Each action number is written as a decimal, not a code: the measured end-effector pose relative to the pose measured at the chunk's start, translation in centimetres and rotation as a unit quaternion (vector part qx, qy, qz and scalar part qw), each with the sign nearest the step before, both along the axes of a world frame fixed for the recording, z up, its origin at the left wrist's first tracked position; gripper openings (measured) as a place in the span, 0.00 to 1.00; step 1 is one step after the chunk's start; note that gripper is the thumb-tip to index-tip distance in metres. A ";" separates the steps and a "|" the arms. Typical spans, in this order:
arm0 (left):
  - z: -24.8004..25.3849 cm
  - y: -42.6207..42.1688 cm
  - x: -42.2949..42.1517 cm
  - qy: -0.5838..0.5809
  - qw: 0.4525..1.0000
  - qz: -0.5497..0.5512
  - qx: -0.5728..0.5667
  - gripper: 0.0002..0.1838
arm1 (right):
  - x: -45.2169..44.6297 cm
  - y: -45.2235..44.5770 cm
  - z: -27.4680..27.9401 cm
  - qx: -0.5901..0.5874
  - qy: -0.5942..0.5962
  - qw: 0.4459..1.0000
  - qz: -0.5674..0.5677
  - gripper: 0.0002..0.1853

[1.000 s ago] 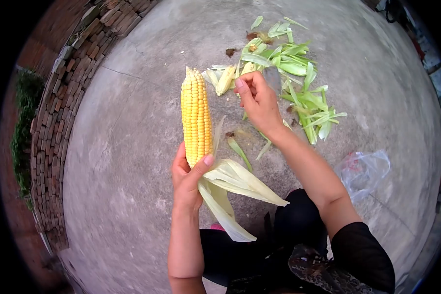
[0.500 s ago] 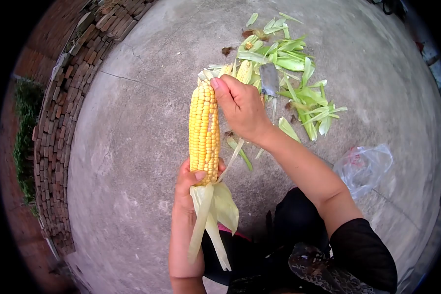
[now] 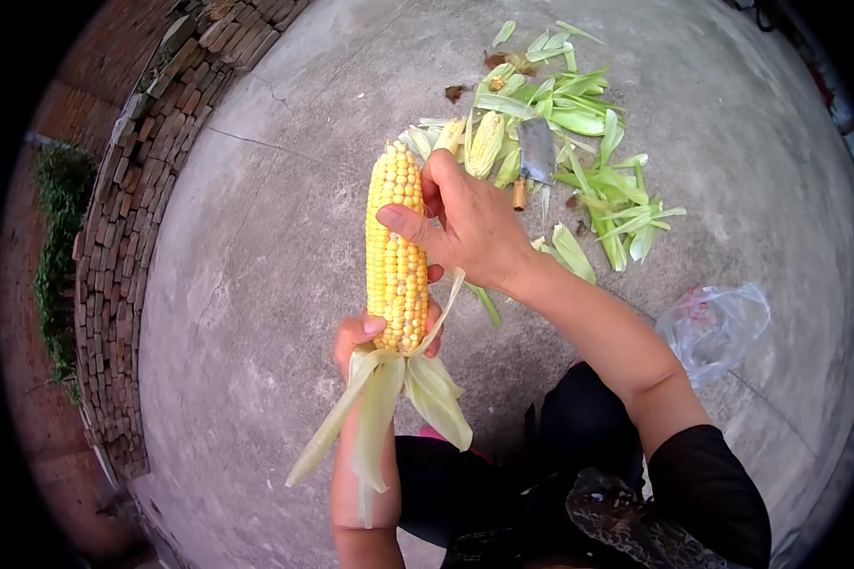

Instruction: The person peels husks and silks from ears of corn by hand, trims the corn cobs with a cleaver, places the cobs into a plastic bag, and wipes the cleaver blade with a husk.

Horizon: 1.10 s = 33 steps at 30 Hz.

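An ear of corn (image 3: pixel 396 256) with bare yellow kernels stands upright in front of me. Its pale husk leaves (image 3: pixel 380 408) are peeled back and hang from the bottom end. My left hand (image 3: pixel 356 341) grips it low, thumb in front and fingers partly hidden behind. Higher up, my right hand (image 3: pixel 474 228) is closed on the right side of the cob, its thumb lying across the kernels; some of its fingers are hidden. Beyond that hand, a cleaver (image 3: pixel 536 152) with a wooden handle lies beside a partly husked ear (image 3: pixel 485 144).
Green husks (image 3: pixel 579 119) and brown silk (image 3: pixel 454 93) are scattered over the concrete ground (image 3: pixel 275 228). To the right lies a clear plastic bag (image 3: pixel 716 332). Stacked bricks (image 3: pixel 123 218) and green plants (image 3: pixel 62 228) border the left side.
My right hand has come down from the cob's tip to its upper side, with the thumb now across the kernels. The hanging husk leaves have spread and swung left.
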<state>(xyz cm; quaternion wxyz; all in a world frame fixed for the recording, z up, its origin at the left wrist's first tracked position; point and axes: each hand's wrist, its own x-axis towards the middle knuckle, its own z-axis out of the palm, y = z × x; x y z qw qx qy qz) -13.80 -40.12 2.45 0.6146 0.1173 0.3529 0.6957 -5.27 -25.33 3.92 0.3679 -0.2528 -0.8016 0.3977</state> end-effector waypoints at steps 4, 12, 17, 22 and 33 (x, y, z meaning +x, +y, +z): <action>-1.5 -1.1 -1.1 -0.036 0.999 -0.015 -0.029 0.43 | -0.7 -1.2 -1.0 0.065 0.020 0.997 0.021 0.17; -0.7 -0.8 -2.5 -0.005 0.997 0.080 0.017 0.34 | -0.5 -0.9 -2.1 0.129 0.031 0.991 0.033 0.14; -1.2 -1.0 -2.8 0.008 1.000 0.009 0.017 0.41 | -0.8 -0.5 -1.6 -0.337 0.036 0.929 0.149 0.15; -1.4 -1.2 -2.5 0.044 0.999 0.004 -0.014 0.36 | -0.8 -0.5 -1.6 -0.415 0.004 0.885 0.213 0.15; -1.2 -1.0 -2.4 0.144 0.986 0.034 -0.075 0.33 | 0.0 0.4 -1.9 -0.464 0.007 0.861 0.210 0.09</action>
